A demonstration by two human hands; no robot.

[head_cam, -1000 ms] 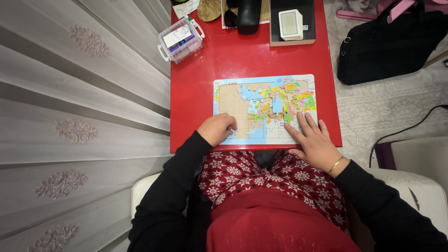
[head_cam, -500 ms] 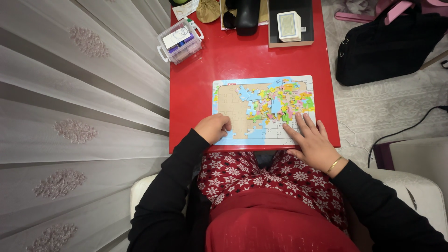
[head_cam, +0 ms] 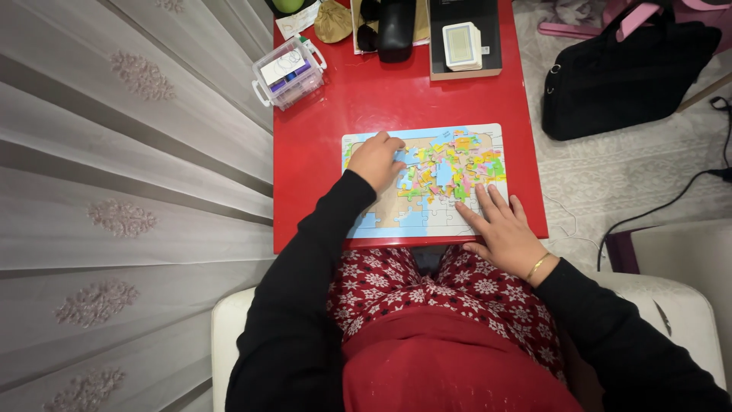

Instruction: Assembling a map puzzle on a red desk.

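Observation:
A jigsaw puzzle board (head_cam: 424, 225) with a blue border lies on the red table (head_cam: 320, 152). A heap of loose colourful pieces (head_cam: 454, 168) covers its right half. My left hand (head_cam: 375, 160) reaches over the board's upper left, fingertips touching blue pieces near the heap; whether it grips one I cannot tell. My right hand (head_cam: 499, 229) lies flat, fingers spread, on the board's lower right corner, pressing it down. A gold bracelet is on that wrist.
At the table's far end stand a clear plastic box (head_cam: 290, 70) with handles, a black case (head_cam: 396, 29), a tan pouch (head_cam: 333, 20) and a dark tray holding a card deck (head_cam: 462, 44). A black bag (head_cam: 625, 76) lies on the floor at right. Curtains hang at left.
My left hand has moved from the board's lower left edge up to the upper left, onto the blue pieces. My right hand has stayed flat at the lower right.

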